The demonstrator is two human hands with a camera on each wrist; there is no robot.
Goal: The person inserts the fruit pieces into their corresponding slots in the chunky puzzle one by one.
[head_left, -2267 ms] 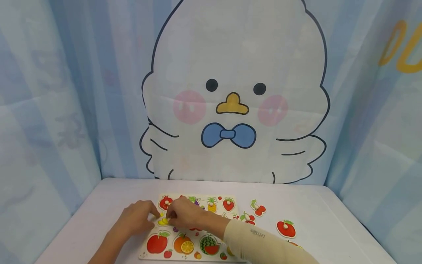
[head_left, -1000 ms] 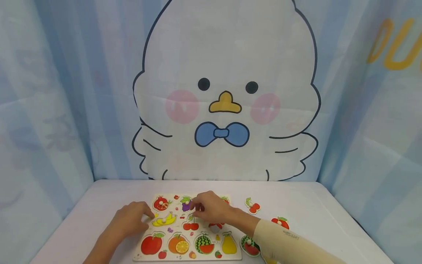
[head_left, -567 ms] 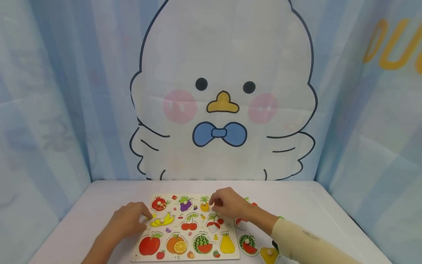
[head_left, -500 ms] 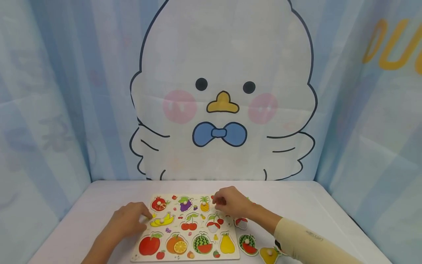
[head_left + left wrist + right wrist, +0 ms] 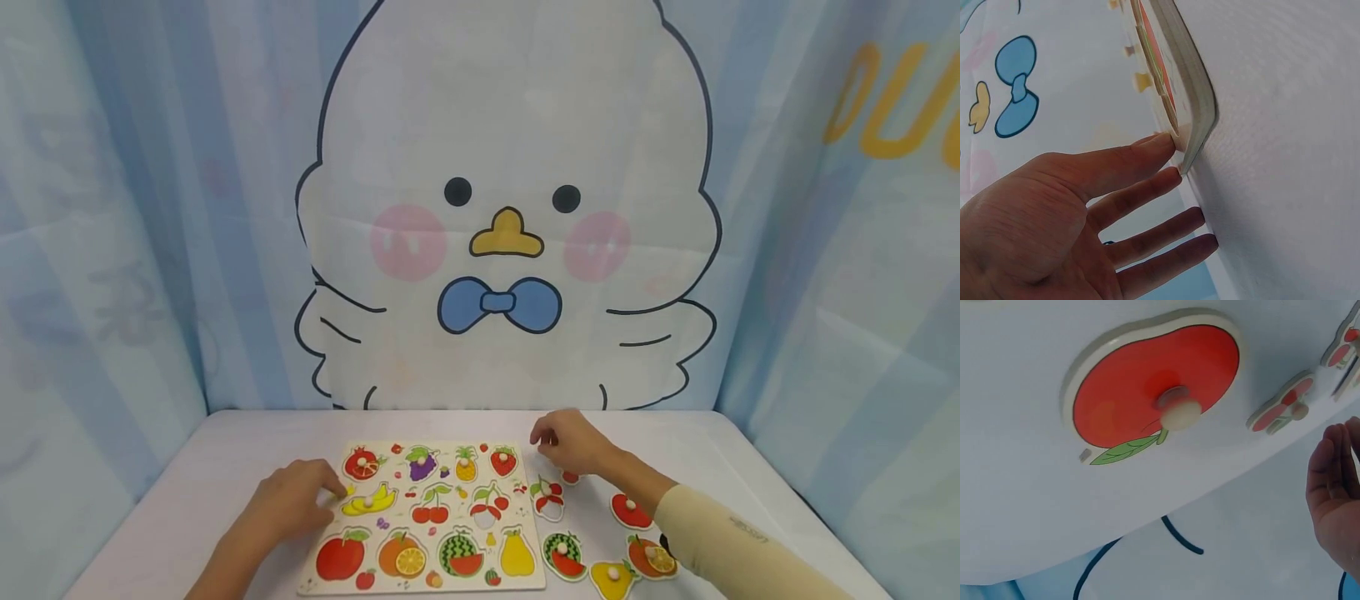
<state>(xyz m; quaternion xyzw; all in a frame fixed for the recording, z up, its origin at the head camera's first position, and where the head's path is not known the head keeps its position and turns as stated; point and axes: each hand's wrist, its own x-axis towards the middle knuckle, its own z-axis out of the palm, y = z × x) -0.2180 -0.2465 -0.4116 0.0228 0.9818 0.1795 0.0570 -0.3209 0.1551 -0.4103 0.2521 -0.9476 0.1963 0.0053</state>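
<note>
A fruit puzzle board point(image 5: 420, 587) lies left of the table's middle. Knobbed pomegranate, grapes, pineapple, strawberry and banana point(image 5: 370, 500) pieces sit in its upper recesses. My left hand point(image 5: 292, 500) is at the board's left edge, and in the left wrist view its thumb point(image 5: 1154, 147) and index fingertip touch the corner while the other fingers spread straight. Off the board's far right corner hovers my right hand point(image 5: 573, 442), fingers loosely bent, holding nothing. It partly hides a cherry piece point(image 5: 570, 477), whose wooden knob shows in the right wrist view.
Loose knobbed pieces lie right of the board: a red-and-white fruit piece point(image 5: 548, 500), a watermelon point(image 5: 562, 556), a pear point(image 5: 612, 578), an orange point(image 5: 651, 557) and an apple point(image 5: 632, 512). The right sleeve point(image 5: 738, 542) passes close to the apple and orange. A patterned curtain point(image 5: 510, 358) hangs behind the table.
My right hand was at the banana piece; it has let go and moved right, past the strawberry, off the board. The left hand stays at the board's edge. The head view has turned slightly.
</note>
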